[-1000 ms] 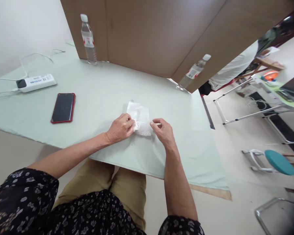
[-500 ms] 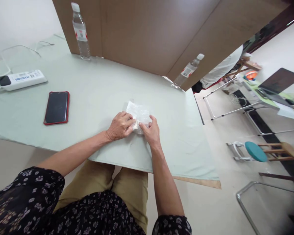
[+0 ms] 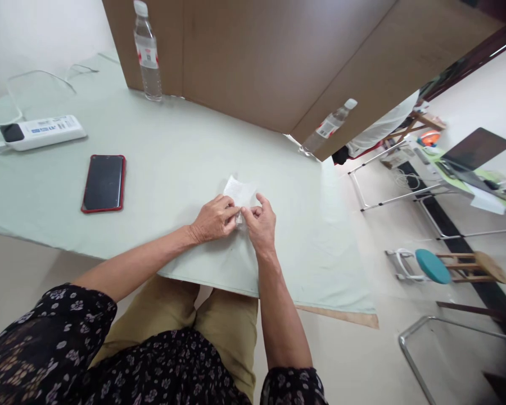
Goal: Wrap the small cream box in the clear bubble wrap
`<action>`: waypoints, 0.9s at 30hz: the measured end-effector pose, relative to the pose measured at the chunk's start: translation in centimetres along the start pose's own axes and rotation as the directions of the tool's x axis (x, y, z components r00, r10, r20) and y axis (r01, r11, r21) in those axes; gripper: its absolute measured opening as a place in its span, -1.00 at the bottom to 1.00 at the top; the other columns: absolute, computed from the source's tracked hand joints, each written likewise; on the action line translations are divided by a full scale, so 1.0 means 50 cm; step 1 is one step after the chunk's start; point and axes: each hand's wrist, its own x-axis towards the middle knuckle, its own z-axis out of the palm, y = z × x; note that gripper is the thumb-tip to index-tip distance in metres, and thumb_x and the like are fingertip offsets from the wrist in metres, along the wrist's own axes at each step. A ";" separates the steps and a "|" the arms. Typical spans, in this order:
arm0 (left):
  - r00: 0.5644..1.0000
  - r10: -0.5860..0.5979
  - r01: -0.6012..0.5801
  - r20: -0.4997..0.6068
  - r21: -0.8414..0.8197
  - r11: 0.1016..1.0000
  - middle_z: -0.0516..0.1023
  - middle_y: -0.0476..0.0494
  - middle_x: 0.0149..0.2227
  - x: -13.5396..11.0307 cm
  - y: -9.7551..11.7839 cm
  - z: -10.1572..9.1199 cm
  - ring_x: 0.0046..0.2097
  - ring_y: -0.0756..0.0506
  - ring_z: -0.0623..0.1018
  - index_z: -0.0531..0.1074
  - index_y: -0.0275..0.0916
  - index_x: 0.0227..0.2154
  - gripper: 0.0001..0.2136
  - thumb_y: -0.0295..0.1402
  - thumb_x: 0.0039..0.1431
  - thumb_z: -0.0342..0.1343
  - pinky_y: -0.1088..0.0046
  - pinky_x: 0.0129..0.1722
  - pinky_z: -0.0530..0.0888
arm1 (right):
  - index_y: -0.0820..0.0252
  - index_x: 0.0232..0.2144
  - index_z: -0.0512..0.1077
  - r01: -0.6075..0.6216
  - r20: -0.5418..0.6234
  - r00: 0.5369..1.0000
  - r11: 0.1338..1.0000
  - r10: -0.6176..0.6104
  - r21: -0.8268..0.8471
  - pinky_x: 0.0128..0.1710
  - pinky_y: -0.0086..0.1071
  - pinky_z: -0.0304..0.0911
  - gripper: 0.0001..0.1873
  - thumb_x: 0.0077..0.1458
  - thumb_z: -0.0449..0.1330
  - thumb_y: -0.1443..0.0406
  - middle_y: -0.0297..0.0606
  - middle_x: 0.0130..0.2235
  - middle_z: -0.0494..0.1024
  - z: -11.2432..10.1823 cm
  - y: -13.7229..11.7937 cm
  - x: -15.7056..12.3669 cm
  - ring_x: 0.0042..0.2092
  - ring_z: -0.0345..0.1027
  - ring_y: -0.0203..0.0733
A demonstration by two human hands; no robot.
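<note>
Head view lets us see two bare hands at one thin translucent sheet [image 3: 240,191], which is on the cloth-covered table [image 3: 172,163], to the right of the phone [image 3: 104,184] and well apart from it. Our left hand [image 3: 215,218] has the fingers closed, and they seem to grip the near part of the sheet. Our right hand [image 3: 261,226] brings its thumb up to the left one; whether it pinches the sheet also, we cannot tell. We judge the handling is under way but not complete: the near part looks gathered, while the far part is spread out. How much is left, we cannot say.
</note>
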 end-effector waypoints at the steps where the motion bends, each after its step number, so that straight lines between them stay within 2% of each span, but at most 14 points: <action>1: 1.000 -0.004 0.004 0.002 -0.012 1.000 0.51 -0.22 -0.24 0.000 0.000 0.001 -0.20 -0.15 0.44 0.55 -0.26 -0.24 -0.81 -0.45 0.17 0.05 0.32 -0.17 0.45 | 0.29 0.20 0.29 -0.003 0.007 1.000 1.000 0.003 -0.002 -0.25 -0.30 0.33 -0.26 0.00 0.26 0.13 -0.44 -0.46 0.49 0.002 -0.002 0.001 -0.39 0.39 -0.25; 9: 0.998 -0.059 0.062 0.028 -0.124 0.990 0.51 -0.23 -0.21 0.000 -0.001 0.004 -0.15 -0.17 0.47 0.48 -0.25 -0.20 -0.81 -0.47 0.13 0.05 0.27 -0.09 0.48 | 0.26 0.12 0.40 -0.007 0.042 0.999 1.000 0.008 -0.028 -0.22 -0.26 0.39 -0.36 0.00 0.26 0.12 -0.32 -0.39 0.60 0.006 -0.009 -0.001 -0.34 0.47 -0.20; 13: 0.992 -0.123 0.114 -0.035 -0.194 0.974 0.51 -0.23 -0.14 -0.003 -0.002 0.005 -0.08 -0.17 0.49 0.41 -0.24 -0.10 -0.73 -0.46 0.09 0.09 0.26 -0.06 0.49 | 0.30 0.12 0.40 -0.009 0.043 0.999 0.999 0.011 -0.037 -0.22 -0.26 0.39 -0.35 0.00 0.25 0.12 -0.30 -0.38 0.60 0.006 -0.005 -0.002 -0.33 0.48 -0.18; 18: 0.992 -0.093 0.073 -0.081 -0.220 0.973 0.49 -0.19 -0.24 -0.007 -0.006 0.004 -0.16 -0.12 0.50 0.43 -0.23 -0.34 -0.96 -0.43 0.16 0.08 0.34 -0.13 0.49 | 0.33 0.13 0.38 -0.038 0.064 0.997 0.999 0.039 -0.012 -0.27 -0.29 0.36 -0.34 0.00 0.25 0.12 -0.33 -0.40 0.58 0.003 -0.013 -0.002 -0.37 0.42 -0.22; 22: 0.996 -0.062 0.047 -0.063 -0.217 0.975 0.50 -0.20 -0.23 -0.008 -0.010 0.003 -0.17 -0.12 0.49 0.48 -0.23 -0.36 -0.92 -0.41 0.20 0.09 0.32 -0.13 0.50 | 0.32 0.13 0.38 -0.039 0.055 0.998 0.999 0.039 -0.006 -0.31 -0.29 0.35 -0.35 0.01 0.24 0.13 -0.36 -0.43 0.55 0.002 -0.022 -0.001 -0.41 0.39 -0.24; 27: 0.996 -0.069 0.057 -0.048 -0.223 0.973 0.50 -0.20 -0.23 -0.008 -0.010 0.005 -0.16 -0.12 0.49 0.52 -0.23 -0.33 -0.89 -0.41 0.21 0.08 0.30 -0.13 0.50 | 0.27 0.09 0.42 0.021 0.060 0.998 0.998 -0.018 -0.053 -0.23 -0.27 0.38 -0.41 0.02 0.23 0.14 -0.31 -0.37 0.59 0.008 -0.021 -0.003 -0.34 0.46 -0.21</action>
